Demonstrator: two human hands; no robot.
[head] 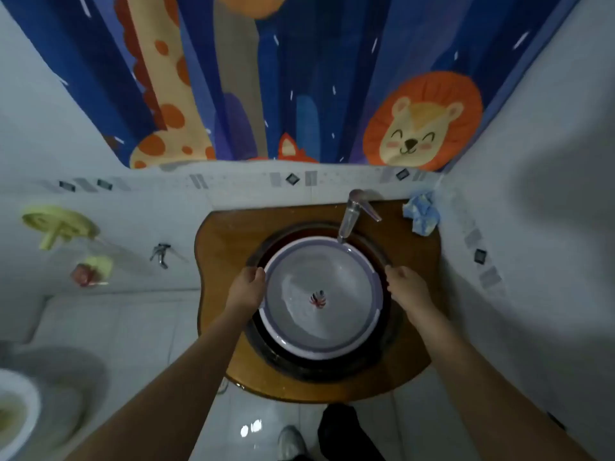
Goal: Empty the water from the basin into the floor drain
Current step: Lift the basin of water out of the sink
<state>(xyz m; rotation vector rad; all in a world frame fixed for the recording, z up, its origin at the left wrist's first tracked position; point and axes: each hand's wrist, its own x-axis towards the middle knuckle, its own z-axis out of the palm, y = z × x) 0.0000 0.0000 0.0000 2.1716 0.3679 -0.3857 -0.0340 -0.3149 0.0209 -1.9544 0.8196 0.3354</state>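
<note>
A dark-blue fabric curtain printed with a giraffe, fox and lion is hanging above pale tiled walls. A rounded brown wooden countertop is sitting in the corner, and glossy white floor tiles are reflecting light.

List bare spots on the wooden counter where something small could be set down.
Bare wood on the counter left of the faucet, between the wall and the sink. Narrower strip between faucet and crumpled blue cloth. Centre is crowded: basin fills the sink, left hand and right hand at its rim.
</note>
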